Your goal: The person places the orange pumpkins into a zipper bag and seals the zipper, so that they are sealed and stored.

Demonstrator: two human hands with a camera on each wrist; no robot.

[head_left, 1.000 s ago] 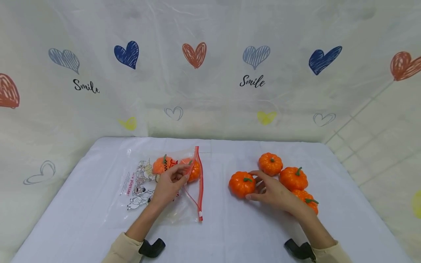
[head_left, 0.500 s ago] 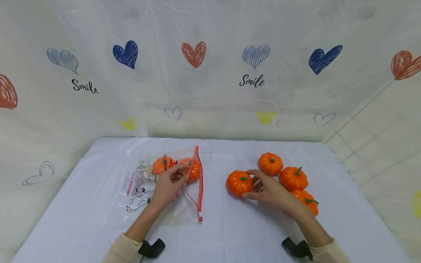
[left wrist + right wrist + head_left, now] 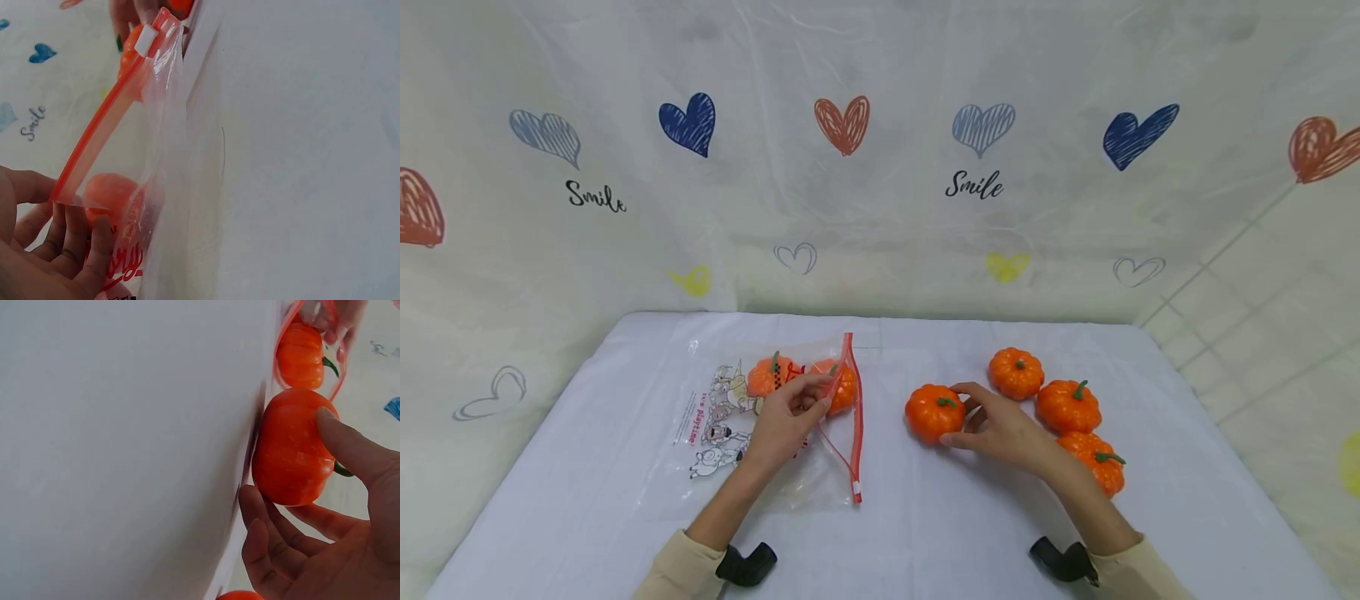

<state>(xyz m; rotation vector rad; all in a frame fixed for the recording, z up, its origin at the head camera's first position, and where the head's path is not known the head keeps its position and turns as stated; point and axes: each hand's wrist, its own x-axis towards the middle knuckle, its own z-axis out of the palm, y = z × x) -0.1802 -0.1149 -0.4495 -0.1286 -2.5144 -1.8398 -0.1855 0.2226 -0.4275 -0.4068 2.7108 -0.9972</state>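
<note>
My left hand [image 3: 788, 421] pinches the upper side of the red-edged mouth of a clear zip bag [image 3: 808, 487], holding it apart. Inside the bag are two orange pumpkins, one at the back [image 3: 763, 379] and one near the mouth [image 3: 844, 392]; the left hand partly covers them. A white slider [image 3: 146, 40] sits at one end of the red zip. To the right of the bag, my right hand [image 3: 1000, 425] grips a small orange pumpkin [image 3: 931, 412] with a green stem, thumb on one side and fingers on the other. In the right wrist view, this pumpkin [image 3: 294, 447] is close over the table, facing the bag's mouth.
Three more pumpkins stand at the right: a far one [image 3: 1017, 373], a middle one [image 3: 1069, 407] and a near one [image 3: 1093, 460], partly behind the right forearm. A white cloth covers the table [image 3: 910, 533]. Behind it hangs a sheet [image 3: 895, 208] printed with hearts.
My right hand has moved left with the pumpkin, bringing it nearer the bag's mouth. The left hand and the bag have stayed put.
</note>
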